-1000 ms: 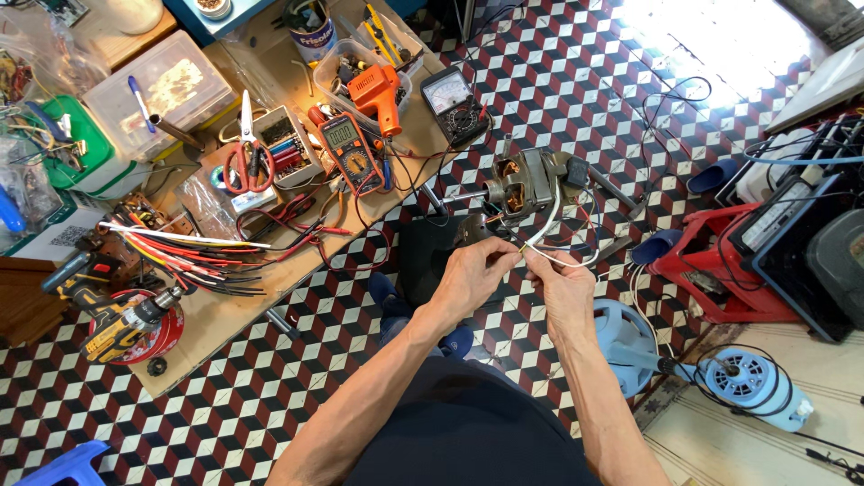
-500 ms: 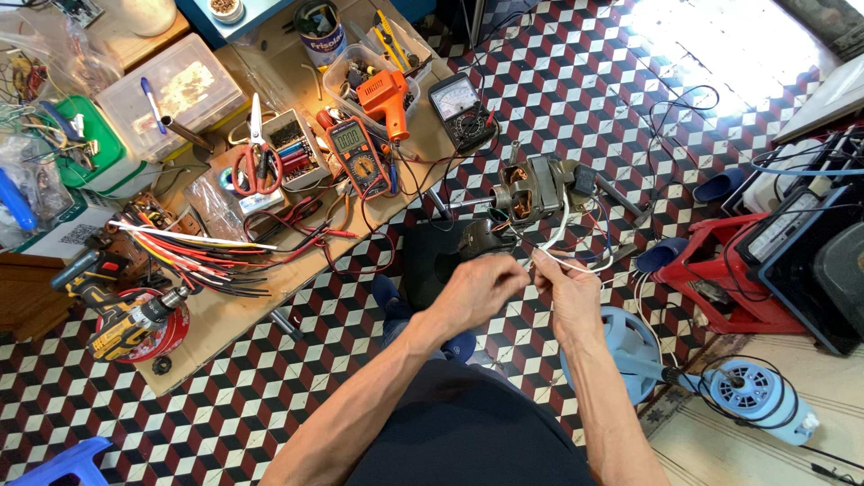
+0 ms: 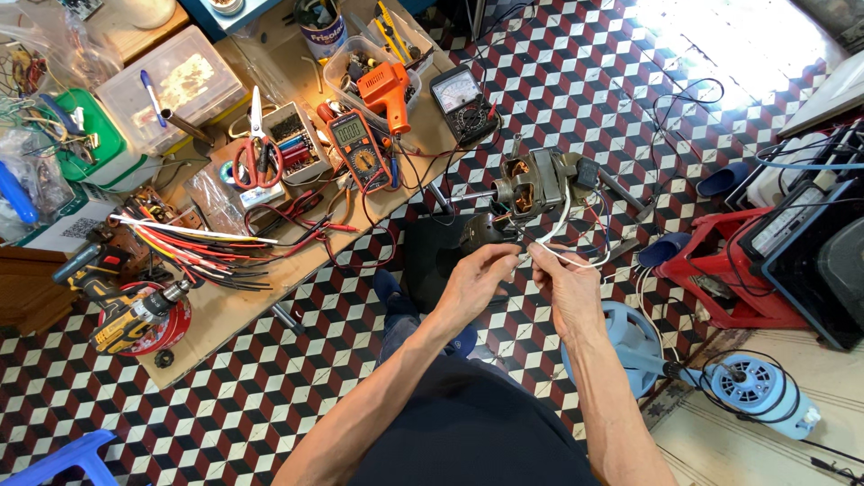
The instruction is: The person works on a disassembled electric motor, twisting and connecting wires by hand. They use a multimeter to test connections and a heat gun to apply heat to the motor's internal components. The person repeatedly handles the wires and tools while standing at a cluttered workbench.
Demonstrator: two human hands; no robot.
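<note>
Here we see, at the far left, a drill point(image 3: 121, 306) on the bench point(image 3: 225, 315), then red scissors point(image 3: 256, 153) and an orange meter point(image 3: 360, 153). Further right, our left hand point(image 3: 477, 283) pinches the end of a white wire point(image 3: 562, 220), and just beside it our right hand point(image 3: 567, 283) pinches the same wire. The wire runs up to the motor point(image 3: 531, 184) on the floor, just above both hands.
</note>
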